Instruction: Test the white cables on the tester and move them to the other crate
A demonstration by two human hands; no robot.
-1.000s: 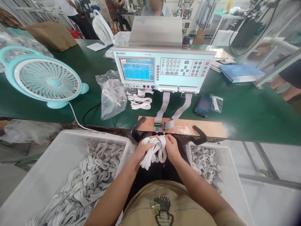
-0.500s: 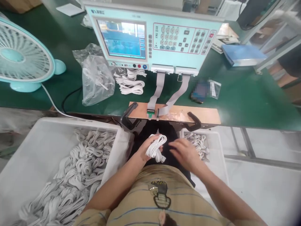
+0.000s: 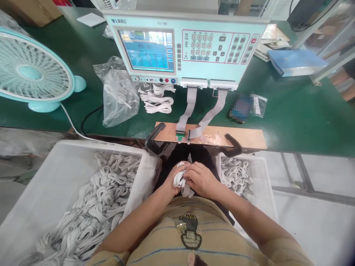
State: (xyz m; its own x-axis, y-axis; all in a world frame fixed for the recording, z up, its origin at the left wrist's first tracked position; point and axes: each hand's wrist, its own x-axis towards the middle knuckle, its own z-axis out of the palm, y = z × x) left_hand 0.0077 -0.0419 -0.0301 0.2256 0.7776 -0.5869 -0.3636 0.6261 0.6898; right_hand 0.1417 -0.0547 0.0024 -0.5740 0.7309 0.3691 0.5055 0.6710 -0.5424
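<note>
Over my lap, a bundle of white cable (image 3: 179, 179) is gripped in my left hand (image 3: 172, 180). My right hand (image 3: 201, 179) has its fingers closed on the same bundle from the other side and hides part of it. A coiled end of the cable hangs below the fingers. Just beyond my hands, a small green circuit board (image 3: 179, 137) with connectors sits at the edge of a copper-coloured board (image 3: 244, 138). Two grey ribbon cables (image 3: 191, 98) run from there up to a tester (image 3: 208, 70) with a lit screen.
A white bin (image 3: 52, 173) full of cable bundles is at my left, and a smaller bin (image 3: 270, 192) with more stands at my right. Black clamps (image 3: 155, 138) hold the board. On the green table are a fan (image 3: 30, 72), a plastic bag (image 3: 119, 98) and a blue folder (image 3: 296, 62).
My right hand has moved left from beside the cable bundle and closed on it. My left hand still holds the bundle. The whole view has shifted slightly.
</note>
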